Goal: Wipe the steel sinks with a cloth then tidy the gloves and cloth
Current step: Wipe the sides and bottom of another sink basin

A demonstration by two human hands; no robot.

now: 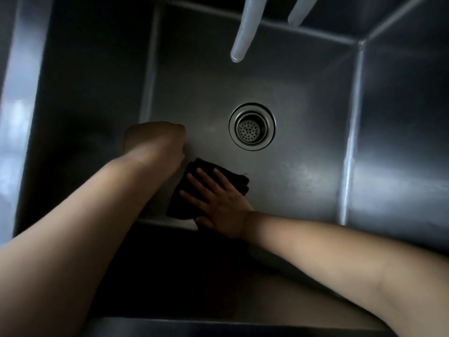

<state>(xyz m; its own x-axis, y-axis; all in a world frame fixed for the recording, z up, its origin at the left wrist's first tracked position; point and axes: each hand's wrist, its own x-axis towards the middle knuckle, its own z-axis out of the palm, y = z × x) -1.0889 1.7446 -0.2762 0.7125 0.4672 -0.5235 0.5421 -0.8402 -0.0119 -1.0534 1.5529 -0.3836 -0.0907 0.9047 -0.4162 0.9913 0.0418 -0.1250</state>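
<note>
I look straight down into a deep steel sink (298,152). A dark folded cloth (240,183) lies on the sink's bottom near the front wall, below and left of the drain. My right hand (218,203) lies flat on the cloth with fingers spread and the thumb at its near edge, pressing it down. My left hand (155,139) is closed in a fist and rests on the sink bottom just left of the cloth, with nothing visible in it. No gloves are in view.
A round strainer drain (252,126) sits in the middle of the sink bottom. Two pale translucent hoses (240,37) (297,13) hang down from the top edge over the back of the sink. Steel walls rise on all sides, and the left rim (14,113) is lit.
</note>
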